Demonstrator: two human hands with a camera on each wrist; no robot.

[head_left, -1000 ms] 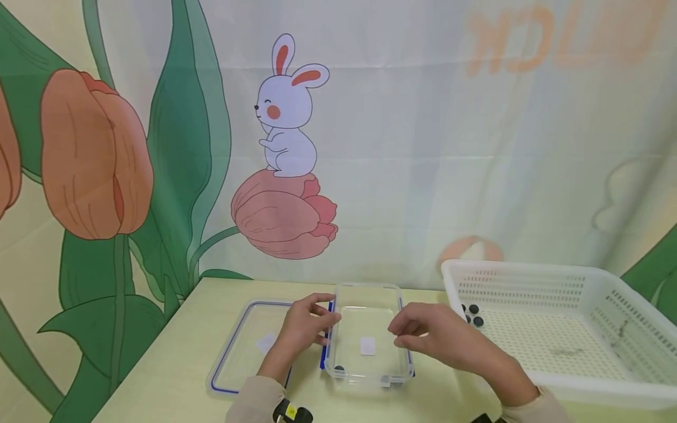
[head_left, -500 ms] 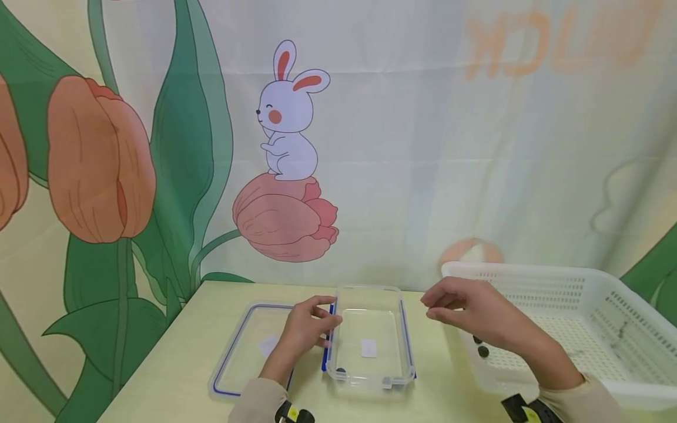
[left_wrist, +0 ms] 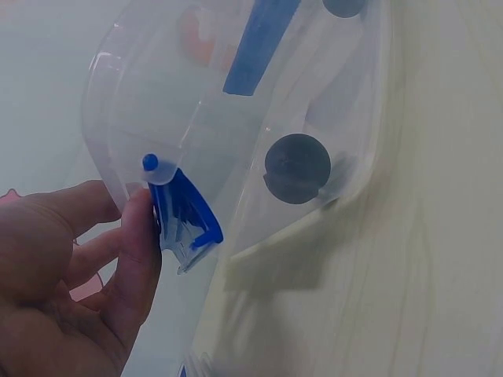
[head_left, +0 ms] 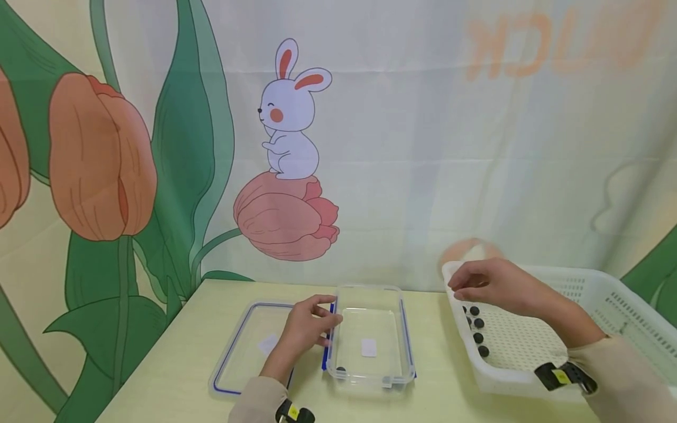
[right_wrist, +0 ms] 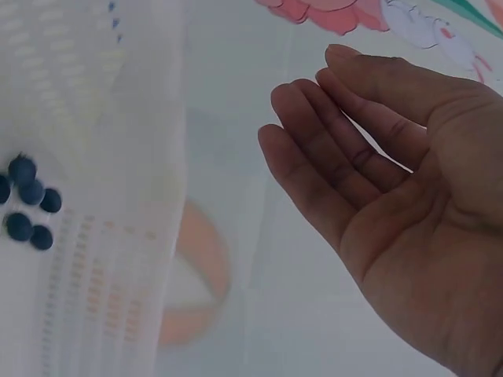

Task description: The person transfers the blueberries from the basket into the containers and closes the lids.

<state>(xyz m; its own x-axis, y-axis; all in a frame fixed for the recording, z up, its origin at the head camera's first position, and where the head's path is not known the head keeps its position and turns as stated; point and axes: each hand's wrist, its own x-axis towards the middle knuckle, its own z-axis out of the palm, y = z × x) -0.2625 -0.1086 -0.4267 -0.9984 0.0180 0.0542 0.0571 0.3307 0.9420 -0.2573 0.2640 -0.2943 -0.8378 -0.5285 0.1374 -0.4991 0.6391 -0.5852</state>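
Standing open side up on the pale table [head_left: 433, 358], the clear box [head_left: 362, 378] is pointing its long axis away from the person in the head view, with the blue-edged lid [head_left: 245, 352] lying on its left and the white basket [head_left: 508, 376] sitting on its right. The left hand [head_left: 307, 323] is pinching the box's left wall; the right hand [head_left: 494, 286] is hovering over the basket's left side, near the dark round pieces [head_left: 478, 338]. In the left wrist view, the blue clip [left_wrist: 185, 208] is hanging beside the fingers; the plastic is looking light, stiff and slick, probably best held by wall or rim. In the right wrist view, the fingers are curving loosely around nothing visible; the pieces are seeming small, light, prone to rolling, suiting a fingertip pinch, and are showing no long axis.
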